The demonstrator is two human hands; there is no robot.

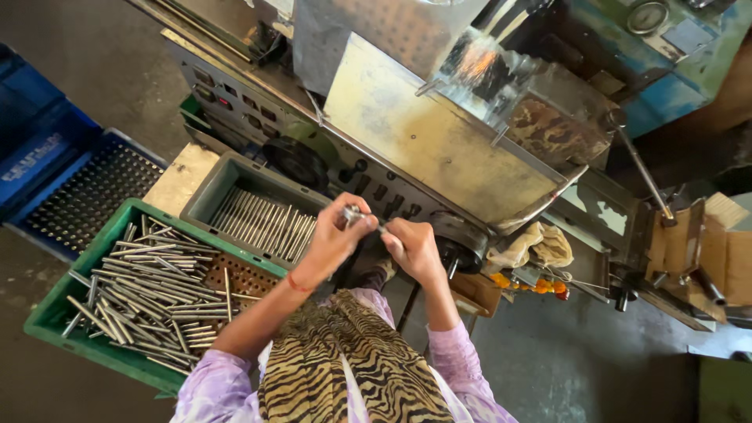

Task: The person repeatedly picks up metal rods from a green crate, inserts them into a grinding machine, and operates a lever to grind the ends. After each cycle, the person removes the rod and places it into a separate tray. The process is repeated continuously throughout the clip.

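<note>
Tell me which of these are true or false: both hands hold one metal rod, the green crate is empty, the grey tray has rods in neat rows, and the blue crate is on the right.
1. Both the left hand and right hand hold one metal rod: true.
2. The green crate is empty: false, it holds loosely piled rods.
3. The grey tray has rods in neat rows: true.
4. The blue crate is on the right: false, it sits on the left.

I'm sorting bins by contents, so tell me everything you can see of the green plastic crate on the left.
The green plastic crate is shallow and rectangular, with a perforated brownish floor bare near its right end. It sits tilted in view at lower left, beside a grey metal tray that holds neatly aligned rods. Loose silver metal rods lie jumbled across it, some crossing. Neither hand touches it.
</note>
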